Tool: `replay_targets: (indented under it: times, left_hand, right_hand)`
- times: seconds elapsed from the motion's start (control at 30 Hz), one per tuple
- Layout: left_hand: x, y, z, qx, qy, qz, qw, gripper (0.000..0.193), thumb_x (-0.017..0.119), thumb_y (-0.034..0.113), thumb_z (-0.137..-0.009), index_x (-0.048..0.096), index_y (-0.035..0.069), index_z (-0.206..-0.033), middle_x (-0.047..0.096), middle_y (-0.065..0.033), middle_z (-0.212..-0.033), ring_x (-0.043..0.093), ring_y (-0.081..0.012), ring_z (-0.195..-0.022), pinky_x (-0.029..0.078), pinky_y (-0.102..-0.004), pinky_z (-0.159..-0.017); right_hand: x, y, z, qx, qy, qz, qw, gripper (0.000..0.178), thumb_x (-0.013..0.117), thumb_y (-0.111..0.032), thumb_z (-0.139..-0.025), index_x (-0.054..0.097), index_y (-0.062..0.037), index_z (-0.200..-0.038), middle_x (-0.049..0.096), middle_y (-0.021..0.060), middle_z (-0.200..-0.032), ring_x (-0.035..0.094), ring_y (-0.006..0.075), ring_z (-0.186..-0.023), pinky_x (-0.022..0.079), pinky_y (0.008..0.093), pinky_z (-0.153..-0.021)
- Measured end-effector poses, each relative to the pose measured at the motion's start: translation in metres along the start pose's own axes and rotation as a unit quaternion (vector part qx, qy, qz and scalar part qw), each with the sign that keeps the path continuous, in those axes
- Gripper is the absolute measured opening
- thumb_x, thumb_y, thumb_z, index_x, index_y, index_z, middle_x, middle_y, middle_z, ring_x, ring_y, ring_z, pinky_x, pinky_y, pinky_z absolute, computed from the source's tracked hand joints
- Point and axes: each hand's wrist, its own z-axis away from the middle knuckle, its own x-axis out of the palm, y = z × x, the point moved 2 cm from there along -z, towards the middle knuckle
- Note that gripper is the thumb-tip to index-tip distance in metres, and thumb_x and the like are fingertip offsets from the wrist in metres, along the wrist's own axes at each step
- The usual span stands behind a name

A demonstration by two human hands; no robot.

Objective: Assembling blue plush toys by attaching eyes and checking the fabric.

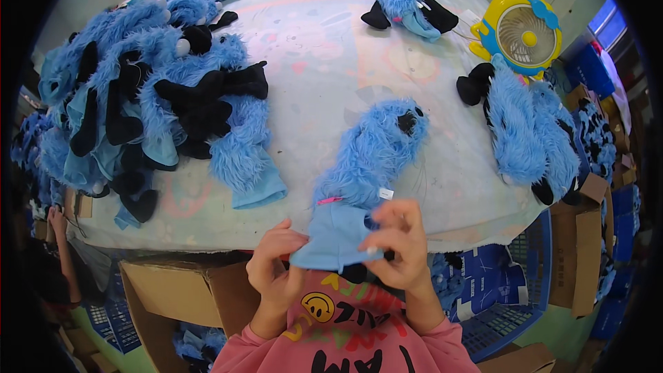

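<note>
A shaggy blue plush toy skin (376, 148) lies at the table's near edge, with a black patch at its far end. Toward me it ends in a smooth light-blue cloth part (335, 235). A white tag (386, 194) and a pink strip (329, 200) show where fur meets cloth. My left hand (276, 259) pinches the cloth's left edge between thumb and fingers. On the other side, my right hand (400, 245) has bent fingers closed at the cloth's right edge, beside a small dark opening. Something black (355, 274) shows just under the cloth.
Many blue plush pieces with black limbs (152, 97) are heaped at the left. Others (532, 128) lie at the right, one (411, 10) at the back. A yellow-and-blue fan (519, 33) stands back right. Cardboard boxes (173, 293) and a blue crate (511, 328) flank me. Another person's arm (62, 252) is far left.
</note>
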Motion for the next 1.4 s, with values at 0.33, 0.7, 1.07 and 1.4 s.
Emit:
replay_targets:
  times: [0.33,0.7,1.07,1.4]
  left_hand:
    - [-0.005,-0.009,-0.002,-0.173,0.067,0.052,0.981,0.023,0.052,-0.008,-0.069,0.046,0.004,-0.088,0.054,-0.0038,-0.073,0.045,-0.0127,-0.059,0.026,-0.0354,-0.097]
    - [-0.028,-0.021,0.003,-0.013,-0.006,-0.193,0.981,0.023,0.045,-0.011,-0.069,0.049,0.005,-0.086,0.051,-0.003,-0.073,0.043,-0.0137,-0.062,0.016,-0.04,-0.102]
    - [-0.021,-0.016,-0.006,-0.018,0.042,0.018,0.999,0.029,0.046,-0.007,-0.071,0.047,0.005,-0.097,0.052,-0.0081,-0.085,0.05,-0.0173,-0.074,0.021,-0.0396,-0.1]
    - [-0.04,-0.037,0.003,-0.138,0.084,0.227,0.961,0.04,0.057,0.009,-0.075,0.042,0.006,-0.111,0.045,-0.0134,-0.111,0.046,-0.0239,-0.1,0.026,-0.0393,-0.098]
  right_hand:
    - [0.036,0.01,-0.049,0.041,0.039,0.061,0.997,0.018,0.066,-0.009,-0.068,0.055,-0.007,-0.082,0.047,-0.0006,-0.064,0.038,0.0112,-0.049,0.033,0.0189,-0.046]
    - [0.039,0.008,0.001,-0.163,-0.065,0.35,0.92,0.018,0.071,-0.023,-0.063,0.06,-0.0136,-0.074,0.039,-0.0039,-0.061,0.034,0.0108,-0.045,0.028,0.0215,-0.04]
    - [0.024,0.017,0.008,-0.175,-0.045,0.24,0.954,0.011,0.063,-0.011,-0.065,0.06,-0.0112,-0.076,0.045,-0.0003,-0.064,0.038,0.0109,-0.046,0.031,0.0202,-0.041]
    - [-0.033,0.038,-0.013,0.099,0.206,0.151,0.962,0.016,0.052,-0.007,-0.078,0.056,-0.0018,-0.092,0.051,0.0044,-0.068,0.043,0.0151,-0.053,0.036,0.0234,-0.051]
